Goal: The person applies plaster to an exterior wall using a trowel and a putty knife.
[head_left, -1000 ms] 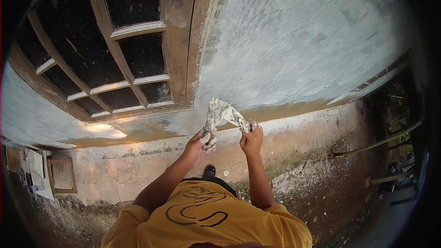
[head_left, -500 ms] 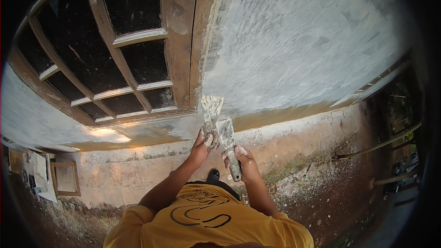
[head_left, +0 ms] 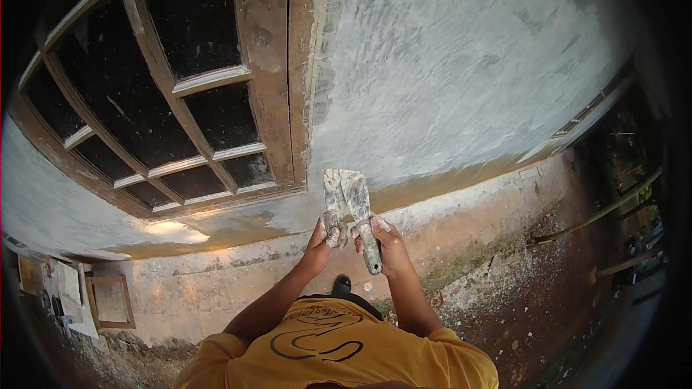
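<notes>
My left hand (head_left: 323,236) is closed round the handle of a putty knife (head_left: 334,191), its blade pointing up and smeared with whitish filler. In my right hand (head_left: 385,239) is a second putty knife (head_left: 355,197), whose grey handle (head_left: 371,248) has a hole at its lower end. The two blades overlap in front of me, the right one covering part of the left one. Pale filler also coats my fingers. Beyond the blades rises the wall (head_left: 447,72), covered in uneven grey-white coating.
A brown wooden window (head_left: 277,65) with dark panes stands at the left. Along the wall's foot runs a dirty ledge (head_left: 209,274). A wooden frame (head_left: 110,301) leans at the far left. On the right, ground (head_left: 497,302) is strewn with white flakes, near a bent pole (head_left: 598,220).
The two blades have come together and now overlap; before, they were apart, with the left one higher. My left hand has moved down and right, and my view has shifted slightly.
</notes>
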Motion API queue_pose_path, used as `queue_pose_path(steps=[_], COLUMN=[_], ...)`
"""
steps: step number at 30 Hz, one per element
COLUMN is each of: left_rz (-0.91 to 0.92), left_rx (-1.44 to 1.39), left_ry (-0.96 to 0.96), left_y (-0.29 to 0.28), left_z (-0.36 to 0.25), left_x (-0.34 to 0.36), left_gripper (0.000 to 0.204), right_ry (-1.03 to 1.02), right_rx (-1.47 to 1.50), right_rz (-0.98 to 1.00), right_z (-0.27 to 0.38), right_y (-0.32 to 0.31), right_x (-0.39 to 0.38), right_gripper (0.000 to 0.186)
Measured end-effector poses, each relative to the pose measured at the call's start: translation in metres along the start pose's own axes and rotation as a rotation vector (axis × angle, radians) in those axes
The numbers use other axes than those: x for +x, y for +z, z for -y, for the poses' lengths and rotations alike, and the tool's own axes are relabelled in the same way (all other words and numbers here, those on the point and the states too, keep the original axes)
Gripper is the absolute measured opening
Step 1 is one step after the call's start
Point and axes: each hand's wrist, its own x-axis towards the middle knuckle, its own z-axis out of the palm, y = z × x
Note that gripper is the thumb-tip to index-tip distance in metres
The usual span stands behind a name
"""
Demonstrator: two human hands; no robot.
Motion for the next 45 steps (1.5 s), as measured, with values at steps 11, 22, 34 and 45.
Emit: queue_pose_path(steps=[11,22,34,45], left_rz=[-0.091,-0.242,-0.298,-0.230], left_rx=[-0.244,-0.369,-0.380,-0.344], left_ry=[-0.078,-0.156,-0.183,-0.135], left_y=[0.018,0.027,0.030,0.025], left_z=[-0.027,-0.038,-0.040,-0.049], left_x=[-0.008,-0.009,-0.018,-0.018], left_gripper=[0.028,0.023,0.022,0.018], right_ry=[-0.064,-0.016,0.074,-1.360], right_rx=[-0.113,-0.025,0.059,-0.849], right_rz=[0.056,0.134,0.163,0.071], right_z=[-0.003,0.000,0.017,0.274], right_y=[-0.014,-0.016,-0.020,0.090], right_x=[0.014,0.018,0.023,0.102], right_gripper=[0.032,0.031,0.039,0.027])
